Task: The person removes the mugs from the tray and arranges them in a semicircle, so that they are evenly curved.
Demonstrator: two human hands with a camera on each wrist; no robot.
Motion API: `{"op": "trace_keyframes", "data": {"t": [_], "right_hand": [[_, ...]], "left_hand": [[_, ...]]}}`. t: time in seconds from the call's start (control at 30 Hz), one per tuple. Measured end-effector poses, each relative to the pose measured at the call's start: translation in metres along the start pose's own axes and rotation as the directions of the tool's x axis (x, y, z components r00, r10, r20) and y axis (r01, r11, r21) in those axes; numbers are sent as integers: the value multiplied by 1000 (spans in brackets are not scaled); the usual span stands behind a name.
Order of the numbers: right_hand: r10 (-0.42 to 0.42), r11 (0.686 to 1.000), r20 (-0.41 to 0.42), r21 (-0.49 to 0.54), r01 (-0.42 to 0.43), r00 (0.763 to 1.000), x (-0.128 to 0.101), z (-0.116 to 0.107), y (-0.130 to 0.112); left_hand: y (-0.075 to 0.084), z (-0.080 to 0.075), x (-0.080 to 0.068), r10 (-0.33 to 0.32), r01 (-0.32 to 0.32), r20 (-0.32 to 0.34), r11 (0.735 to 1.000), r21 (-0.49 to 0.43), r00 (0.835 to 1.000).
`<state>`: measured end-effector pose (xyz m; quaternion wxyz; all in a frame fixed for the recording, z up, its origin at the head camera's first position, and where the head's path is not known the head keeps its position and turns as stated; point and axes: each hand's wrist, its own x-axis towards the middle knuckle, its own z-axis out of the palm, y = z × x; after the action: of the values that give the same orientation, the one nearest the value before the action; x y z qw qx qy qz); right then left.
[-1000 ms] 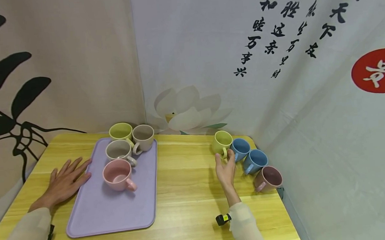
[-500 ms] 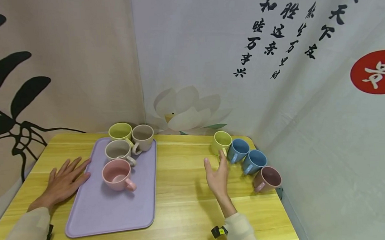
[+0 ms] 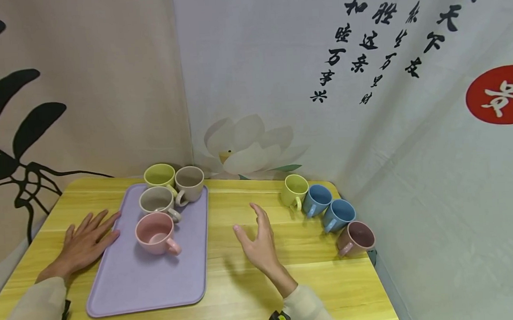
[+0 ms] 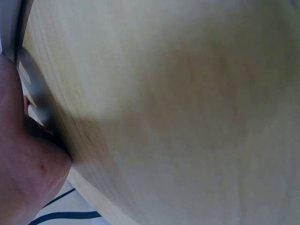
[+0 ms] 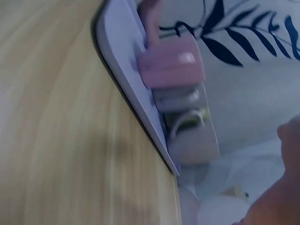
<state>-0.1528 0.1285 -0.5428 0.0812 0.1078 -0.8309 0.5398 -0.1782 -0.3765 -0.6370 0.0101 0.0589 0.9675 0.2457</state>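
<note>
My left hand (image 3: 85, 241) lies flat with spread fingers on the table, its fingertips at the left edge of the lavender tray (image 3: 148, 286). Over the table between the tray and the right-hand cups, my right hand (image 3: 260, 245) is raised, thumb and fingers apart, holding nothing. On the tray a pink cup (image 3: 155, 233) stands nearest me. Behind it are a light grey cup (image 3: 157, 200), a green cup (image 3: 159, 175) and a taupe cup (image 3: 190, 183). The right wrist view shows the pink cup (image 5: 171, 65) on the tray from the side.
At the table's right edge stand a second green cup (image 3: 294, 190), two blue cups (image 3: 318, 199) and a mauve cup (image 3: 357, 238) in a slanting row. A pale curtain (image 3: 253, 83) with printed leaves and writing hangs behind the wooden table (image 3: 244, 280).
My right hand has moved left and toward me, away from the green cup at the right, opening its fingers. The left hand and all the cups stay where they were.
</note>
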Motion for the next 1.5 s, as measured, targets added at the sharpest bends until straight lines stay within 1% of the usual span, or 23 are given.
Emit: {"op": "trace_keyframes", "data": {"t": [0.13, 0.3, 0.5, 0.7, 0.8, 0.93, 1.03, 1.17, 1.3, 1.4, 1.5], "right_hand": [[6, 1000, 104, 1, -6, 995, -5, 15, -6], [-23, 999, 198, -36, 30, 980, -8, 33, -12], [-58, 992, 273, -91, 85, 960, -12, 51, -18], [-128, 982, 329, -91, 166, 936, -12, 68, -21], [-151, 973, 361, -109, 203, 920, -13, 76, -22], [-175, 960, 413, -128, 247, 894, -16, 86, -23], [-164, 964, 453, -117, 241, 876, -17, 91, -23], [-136, 973, 483, -100, 208, 865, -18, 97, -22], [-145, 980, 498, -45, 193, 855, -16, 103, -23], [-140, 987, 504, 1, 161, 852, -14, 106, -25], [-99, 995, 504, 25, 101, 858, -13, 110, -26]], "left_hand": [[-1, 0, 0, 3, -3, -2, 1000, 0, 1000], [-3, 1, 1, 4, -4, 1, 1000, -2, 1000], [-1, 0, 2, -5, 5, 14, 1000, 7, 1000], [0, -2, 2, -6, 6, 18, 1000, 2, 1000], [-1, -2, 2, -8, 8, 22, 1000, -4, 1000], [-3, -2, 2, -12, 12, 31, 1000, -10, 999], [-3, -1, 2, -14, 14, 32, 1000, -11, 999], [-3, -1, 1, -12, 12, 26, 1000, -9, 1000], [-3, -1, 1, -1, 1, 19, 1000, -7, 1000], [-3, -1, 1, 8, -8, 14, 1000, -6, 1000], [-4, -1, 2, 17, -17, 7, 1000, -5, 1000]]}}
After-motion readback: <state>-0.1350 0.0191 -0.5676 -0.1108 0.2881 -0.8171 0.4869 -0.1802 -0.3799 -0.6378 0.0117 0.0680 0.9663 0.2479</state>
